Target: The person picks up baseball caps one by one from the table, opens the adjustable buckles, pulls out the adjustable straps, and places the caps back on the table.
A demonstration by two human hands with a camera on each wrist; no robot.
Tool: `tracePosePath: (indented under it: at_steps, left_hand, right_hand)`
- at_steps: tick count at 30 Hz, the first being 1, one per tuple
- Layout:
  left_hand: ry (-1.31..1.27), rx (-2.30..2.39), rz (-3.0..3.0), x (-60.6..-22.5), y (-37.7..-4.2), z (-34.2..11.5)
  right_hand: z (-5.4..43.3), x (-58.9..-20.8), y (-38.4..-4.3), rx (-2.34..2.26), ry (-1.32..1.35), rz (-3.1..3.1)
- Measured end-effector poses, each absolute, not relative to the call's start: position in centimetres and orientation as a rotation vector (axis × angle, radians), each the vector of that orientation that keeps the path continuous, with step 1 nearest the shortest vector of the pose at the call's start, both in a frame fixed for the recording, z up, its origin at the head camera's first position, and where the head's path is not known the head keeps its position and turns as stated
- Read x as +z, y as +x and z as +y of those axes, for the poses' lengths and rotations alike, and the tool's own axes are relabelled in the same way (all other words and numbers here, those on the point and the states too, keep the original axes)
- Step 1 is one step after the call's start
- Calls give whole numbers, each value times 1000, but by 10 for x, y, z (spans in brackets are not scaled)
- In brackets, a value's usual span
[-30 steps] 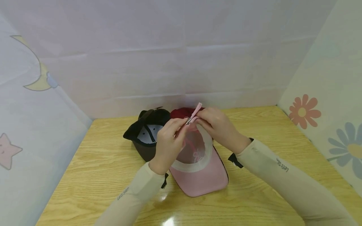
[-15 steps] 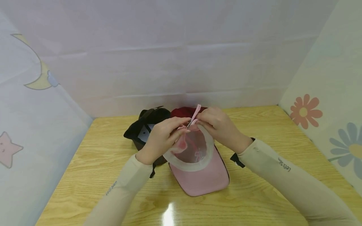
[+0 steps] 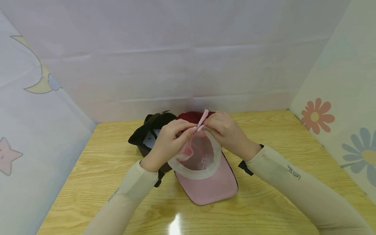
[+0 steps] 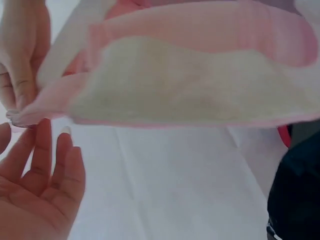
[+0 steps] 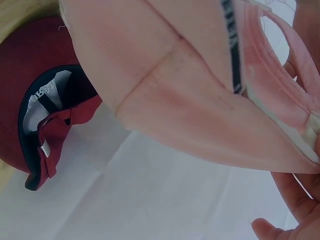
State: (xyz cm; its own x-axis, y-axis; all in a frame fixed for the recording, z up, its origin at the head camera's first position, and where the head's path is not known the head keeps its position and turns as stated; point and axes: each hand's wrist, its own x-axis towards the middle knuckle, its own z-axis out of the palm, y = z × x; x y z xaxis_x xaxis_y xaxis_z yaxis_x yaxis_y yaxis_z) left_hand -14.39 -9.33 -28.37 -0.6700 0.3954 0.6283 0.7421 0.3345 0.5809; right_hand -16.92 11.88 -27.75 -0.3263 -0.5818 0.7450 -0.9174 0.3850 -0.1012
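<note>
A pink baseball cap (image 3: 207, 189) sits with its pale inside facing up and its brim toward me. My left hand (image 3: 170, 140) pinches the cap's back strap at a small metal buckle, largely covered by the fingertips. From the other side, my right hand (image 3: 227, 132) pinches the strap (image 3: 203, 118), whose free end sticks up between both hands. The left wrist view has the cap's pale sweatband (image 4: 190, 85) up close. In the right wrist view the pink crown (image 5: 175, 95) fills the middle, with the strap looping at right.
A black cap (image 3: 140, 139), opening up, stands just left of the pink one. Behind them lies a dark red cap (image 5: 30, 50), partly hidden in the head view. The wooden table (image 3: 97, 182) meets a pale cloth backdrop (image 3: 147, 78) at the back and sides.
My left wrist has swung out to the left and lower, uncovering more of the cap's inside. The left fingers still pinch at the buckle; the right hand has barely moved.
</note>
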Motion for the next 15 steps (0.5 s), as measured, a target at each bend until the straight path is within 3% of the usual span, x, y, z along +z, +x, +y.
tracePosePath:
  at_steps: [15]
  left_hand:
    - [-907, -1105, -2411, -268, -122, -89]
  right_hand:
    - [117, -281, -163, 642, 1261, -1911]
